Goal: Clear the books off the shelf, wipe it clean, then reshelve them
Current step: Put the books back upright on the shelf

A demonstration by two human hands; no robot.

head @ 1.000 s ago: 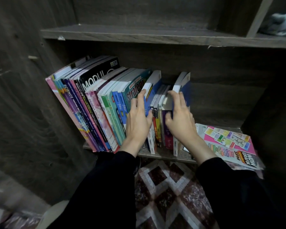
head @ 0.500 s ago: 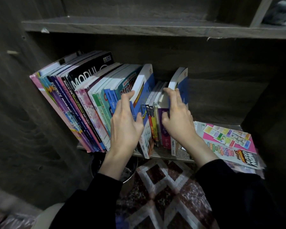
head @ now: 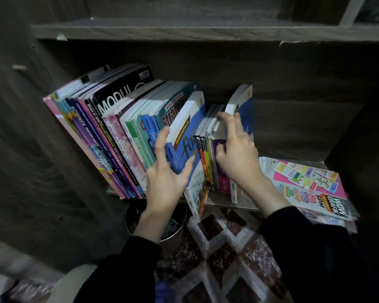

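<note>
While tilted, blue book [head: 185, 138] inside left hand [head: 165, 184] grip

On the shelf [head: 245, 205], books [head: 123, 136] stand left of seemingly stacked booklets [head: 304, 186].

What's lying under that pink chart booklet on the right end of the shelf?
More flat papers: a white printed sheet pokes out from under the pink booklet at its left end, and pale page edges show along its near side. Their covers are hidden.
</note>
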